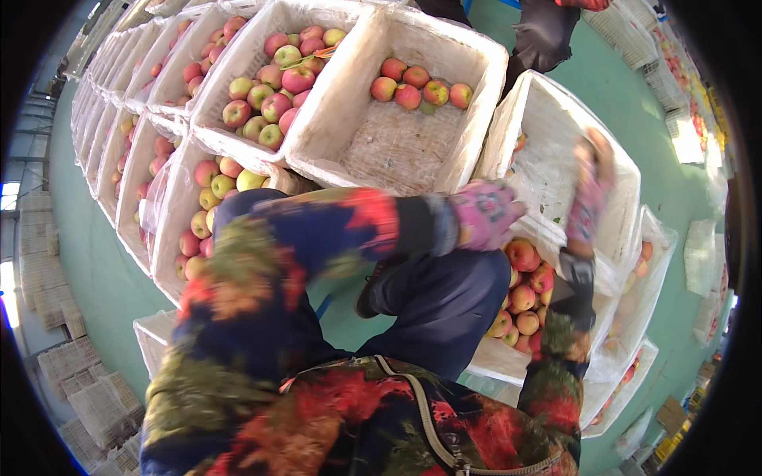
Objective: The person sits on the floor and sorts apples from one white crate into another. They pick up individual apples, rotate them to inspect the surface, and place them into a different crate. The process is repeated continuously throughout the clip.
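Observation:
My left hand [485, 215], in a pink patterned fingerless glove, reaches across to the near left rim of a white foam crate [553, 113]. Its fingers point right, and what lies under them is hidden. My right hand [592, 178], gloved alike, is blurred above the right side of that crate. I cannot tell whether either hand holds anything. A few red apples [520, 143] show along the crate's left inner wall. To the left, a larger plastic-lined crate [396, 140] holds several red-yellow apples [417, 76] grouped at its far end, with a green leaf [427, 107] beside them.
More lined crates of apples [268, 98] stand in rows at left. Below my hands sits another crate of red apples [524, 297], beside my knee [470, 297]. Another person's dark-trousered leg [542, 33] is beyond the crates. Stacked white plastic crates [98, 398] stand at lower left.

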Demonstrator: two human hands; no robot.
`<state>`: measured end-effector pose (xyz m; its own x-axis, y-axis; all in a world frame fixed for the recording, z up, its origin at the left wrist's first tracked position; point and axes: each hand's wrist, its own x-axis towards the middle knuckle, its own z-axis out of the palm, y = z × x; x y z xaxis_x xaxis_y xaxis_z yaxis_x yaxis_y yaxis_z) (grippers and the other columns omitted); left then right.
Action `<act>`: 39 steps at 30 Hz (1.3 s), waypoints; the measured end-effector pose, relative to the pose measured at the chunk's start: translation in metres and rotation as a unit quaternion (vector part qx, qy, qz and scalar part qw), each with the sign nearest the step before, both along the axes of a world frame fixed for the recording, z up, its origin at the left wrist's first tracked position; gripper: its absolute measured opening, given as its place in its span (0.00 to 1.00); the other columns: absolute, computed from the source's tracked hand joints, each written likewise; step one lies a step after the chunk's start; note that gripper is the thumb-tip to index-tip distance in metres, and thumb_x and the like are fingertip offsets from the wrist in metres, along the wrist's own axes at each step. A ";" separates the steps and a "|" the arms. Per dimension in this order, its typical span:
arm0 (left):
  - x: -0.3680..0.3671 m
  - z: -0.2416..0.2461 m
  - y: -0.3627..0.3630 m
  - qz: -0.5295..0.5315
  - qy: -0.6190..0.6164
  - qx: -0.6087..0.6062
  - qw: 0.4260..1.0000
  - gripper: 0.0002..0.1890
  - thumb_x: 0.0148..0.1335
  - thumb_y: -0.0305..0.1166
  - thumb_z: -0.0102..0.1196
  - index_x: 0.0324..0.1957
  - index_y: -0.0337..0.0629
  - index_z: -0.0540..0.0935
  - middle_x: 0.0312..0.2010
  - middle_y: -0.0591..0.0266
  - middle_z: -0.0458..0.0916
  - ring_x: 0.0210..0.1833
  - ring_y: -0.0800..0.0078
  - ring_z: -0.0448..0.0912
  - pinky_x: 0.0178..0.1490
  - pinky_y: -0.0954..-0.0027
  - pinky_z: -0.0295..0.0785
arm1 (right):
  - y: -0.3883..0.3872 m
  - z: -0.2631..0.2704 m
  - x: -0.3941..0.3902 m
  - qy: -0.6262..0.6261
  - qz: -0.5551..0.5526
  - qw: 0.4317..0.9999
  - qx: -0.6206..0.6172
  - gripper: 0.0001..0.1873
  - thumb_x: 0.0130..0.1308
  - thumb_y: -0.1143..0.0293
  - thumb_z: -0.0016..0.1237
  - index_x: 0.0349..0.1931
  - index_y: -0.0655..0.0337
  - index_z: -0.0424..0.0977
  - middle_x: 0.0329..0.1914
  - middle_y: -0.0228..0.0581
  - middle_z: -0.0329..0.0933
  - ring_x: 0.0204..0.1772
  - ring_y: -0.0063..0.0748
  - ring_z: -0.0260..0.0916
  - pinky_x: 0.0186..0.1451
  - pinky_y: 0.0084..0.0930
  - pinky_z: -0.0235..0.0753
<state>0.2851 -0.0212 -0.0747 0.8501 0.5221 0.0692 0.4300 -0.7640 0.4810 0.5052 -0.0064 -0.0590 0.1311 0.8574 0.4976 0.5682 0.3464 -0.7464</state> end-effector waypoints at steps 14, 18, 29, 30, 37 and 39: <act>-0.214 0.083 -0.020 0.090 -0.057 -0.156 0.982 0.32 0.54 0.39 0.59 0.60 0.35 0.69 0.45 0.48 0.76 0.47 0.53 0.77 0.49 0.55 0.74 | 0.252 -0.273 -0.252 -0.466 0.041 0.825 -0.317 0.29 0.59 0.60 0.51 0.63 0.48 0.64 0.63 0.44 0.62 0.62 0.50 0.65 0.59 0.46 0.68; -0.227 0.082 -0.012 0.165 -0.059 -0.075 0.982 0.26 0.49 0.36 0.61 0.53 0.42 0.76 0.42 0.54 0.79 0.39 0.56 0.79 0.43 0.58 0.75 | 0.273 -0.315 -0.262 -0.516 0.013 0.797 -0.314 0.39 0.52 0.60 0.59 0.66 0.45 0.59 0.62 0.42 0.60 0.57 0.48 0.67 0.55 0.45 0.71; -0.236 0.086 -0.021 0.157 -0.007 -0.144 0.977 0.27 0.58 0.40 0.55 0.58 0.40 0.72 0.44 0.51 0.77 0.45 0.54 0.78 0.48 0.57 0.73 | 0.224 -0.177 -0.216 0.387 0.255 0.799 -0.383 0.30 0.64 0.59 0.52 0.62 0.66 0.62 0.57 0.44 0.70 0.52 0.40 0.74 0.41 0.32 0.84; -0.237 0.083 -0.023 0.170 -0.010 -0.147 0.974 0.25 0.58 0.39 0.56 0.56 0.39 0.72 0.41 0.51 0.78 0.44 0.54 0.78 0.48 0.57 0.73 | 0.209 -0.144 -0.205 0.407 0.309 0.747 -0.424 0.32 0.64 0.56 0.52 0.62 0.65 0.61 0.57 0.44 0.70 0.50 0.43 0.75 0.45 0.37 0.84; -0.240 0.061 -0.018 0.318 -0.171 0.003 0.932 0.19 0.59 0.37 0.53 0.50 0.38 0.75 0.34 0.44 0.78 0.40 0.48 0.78 0.45 0.54 0.74 | 0.061 0.007 -0.210 0.587 0.440 0.536 -0.418 0.45 0.63 0.43 0.46 0.70 0.64 0.47 0.68 0.67 0.53 0.56 0.65 0.70 0.44 0.44 0.83; -0.233 0.054 -0.018 0.362 -0.241 -0.032 0.900 0.20 0.60 0.38 0.53 0.52 0.38 0.75 0.37 0.43 0.79 0.43 0.46 0.78 0.47 0.55 0.73 | 0.023 0.024 -0.218 0.646 0.473 0.457 -0.387 0.43 0.63 0.45 0.47 0.70 0.62 0.48 0.69 0.67 0.48 0.54 0.71 0.69 0.41 0.45 0.83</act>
